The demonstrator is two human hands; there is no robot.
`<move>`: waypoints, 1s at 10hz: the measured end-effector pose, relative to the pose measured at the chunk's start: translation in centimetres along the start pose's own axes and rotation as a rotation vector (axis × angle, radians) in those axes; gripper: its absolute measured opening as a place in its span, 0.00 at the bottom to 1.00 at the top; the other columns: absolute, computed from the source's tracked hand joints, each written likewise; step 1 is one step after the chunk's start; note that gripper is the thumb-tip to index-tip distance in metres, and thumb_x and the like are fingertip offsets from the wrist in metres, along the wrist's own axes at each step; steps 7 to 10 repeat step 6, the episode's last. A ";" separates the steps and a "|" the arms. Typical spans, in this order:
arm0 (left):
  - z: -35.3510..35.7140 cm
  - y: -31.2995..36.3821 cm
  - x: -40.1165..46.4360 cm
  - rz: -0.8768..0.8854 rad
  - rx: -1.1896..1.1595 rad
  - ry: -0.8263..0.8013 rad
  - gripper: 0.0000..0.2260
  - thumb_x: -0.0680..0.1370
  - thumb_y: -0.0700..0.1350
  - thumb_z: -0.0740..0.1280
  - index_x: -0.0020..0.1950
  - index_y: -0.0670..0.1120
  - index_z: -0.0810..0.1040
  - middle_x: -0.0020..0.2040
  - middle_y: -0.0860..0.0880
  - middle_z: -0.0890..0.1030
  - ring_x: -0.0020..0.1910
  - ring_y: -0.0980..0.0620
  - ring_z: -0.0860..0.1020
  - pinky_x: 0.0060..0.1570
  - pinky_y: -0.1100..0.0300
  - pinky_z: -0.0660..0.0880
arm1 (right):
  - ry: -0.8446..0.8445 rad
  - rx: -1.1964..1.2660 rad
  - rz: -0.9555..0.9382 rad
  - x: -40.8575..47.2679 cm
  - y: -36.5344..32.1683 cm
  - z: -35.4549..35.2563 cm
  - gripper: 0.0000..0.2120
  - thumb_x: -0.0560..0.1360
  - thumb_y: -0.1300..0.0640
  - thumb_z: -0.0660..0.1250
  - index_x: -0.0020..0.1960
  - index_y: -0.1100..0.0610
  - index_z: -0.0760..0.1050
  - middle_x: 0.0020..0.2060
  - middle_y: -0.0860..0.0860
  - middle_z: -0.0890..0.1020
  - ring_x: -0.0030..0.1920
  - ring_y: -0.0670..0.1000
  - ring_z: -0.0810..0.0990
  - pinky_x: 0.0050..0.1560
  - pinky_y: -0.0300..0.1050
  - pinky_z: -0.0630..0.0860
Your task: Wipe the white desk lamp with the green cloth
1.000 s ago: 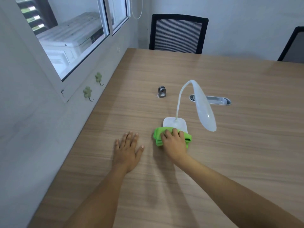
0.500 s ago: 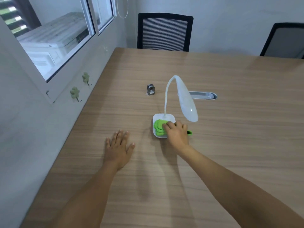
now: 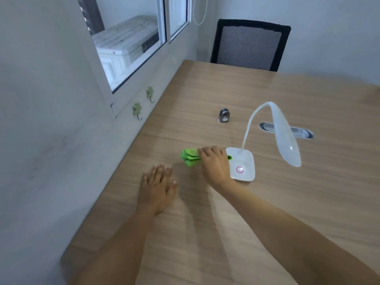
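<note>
The white desk lamp (image 3: 242, 164) stands on the wooden table (image 3: 308, 192), its square base showing a pink ring and its curved neck arching right to a drooping head. My right hand (image 3: 216, 164) grips the folded green cloth (image 3: 190, 157), which lies on the table just left of the lamp base. A small bit of cloth shows at the base's left edge. My left hand (image 3: 157, 187) rests flat on the table, fingers spread, holding nothing.
A small metal clip (image 3: 224, 115) sits beyond the lamp, and an oval cable port (image 3: 304, 133) is set into the table behind it. A black mesh chair (image 3: 249, 45) stands at the far edge. The wall with window and hooks (image 3: 136, 109) runs along the left.
My right hand has slid the green cloth off the lamp base to the left, onto the table. The base's top with its pink ring is now uncovered. My left hand stayed flat.
</note>
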State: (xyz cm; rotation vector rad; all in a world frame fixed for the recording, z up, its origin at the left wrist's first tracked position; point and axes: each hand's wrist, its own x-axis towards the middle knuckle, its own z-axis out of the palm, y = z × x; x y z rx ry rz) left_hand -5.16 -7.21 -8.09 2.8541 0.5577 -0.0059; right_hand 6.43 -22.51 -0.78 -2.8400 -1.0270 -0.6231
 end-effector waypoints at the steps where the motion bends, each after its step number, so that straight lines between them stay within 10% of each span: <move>1: -0.1 0.2 -0.3 0.007 -0.008 0.022 0.33 0.72 0.61 0.38 0.77 0.54 0.54 0.79 0.50 0.54 0.79 0.51 0.49 0.76 0.46 0.45 | -0.055 0.012 0.014 1.3 -1.9 1.3 0.20 0.62 0.60 0.52 0.39 0.55 0.83 0.33 0.50 0.84 0.32 0.54 0.81 0.33 0.41 0.76; 3: 0.2 -0.3 0.1 0.009 -0.004 0.064 0.29 0.75 0.61 0.48 0.74 0.52 0.63 0.77 0.48 0.63 0.77 0.49 0.58 0.74 0.45 0.51 | -0.237 0.001 0.069 1.4 -3.3 4.0 0.15 0.62 0.58 0.54 0.29 0.54 0.80 0.26 0.50 0.80 0.29 0.54 0.79 0.27 0.40 0.74; 6: 0.5 -1.1 0.2 0.008 0.044 0.113 0.30 0.74 0.61 0.48 0.73 0.52 0.66 0.75 0.47 0.67 0.75 0.47 0.62 0.72 0.42 0.57 | -0.129 0.169 0.037 -3.2 -0.4 4.3 0.24 0.61 0.66 0.70 0.57 0.62 0.79 0.54 0.59 0.84 0.53 0.60 0.83 0.52 0.52 0.81; 10: 0.5 -1.1 0.2 0.008 0.044 0.113 0.30 0.74 0.61 0.48 0.73 0.52 0.66 0.75 0.47 0.67 0.75 0.47 0.62 0.72 0.42 0.57 | -0.129 0.169 0.037 -3.2 -0.4 4.3 0.24 0.61 0.66 0.70 0.57 0.62 0.79 0.54 0.59 0.84 0.53 0.60 0.83 0.52 0.52 0.81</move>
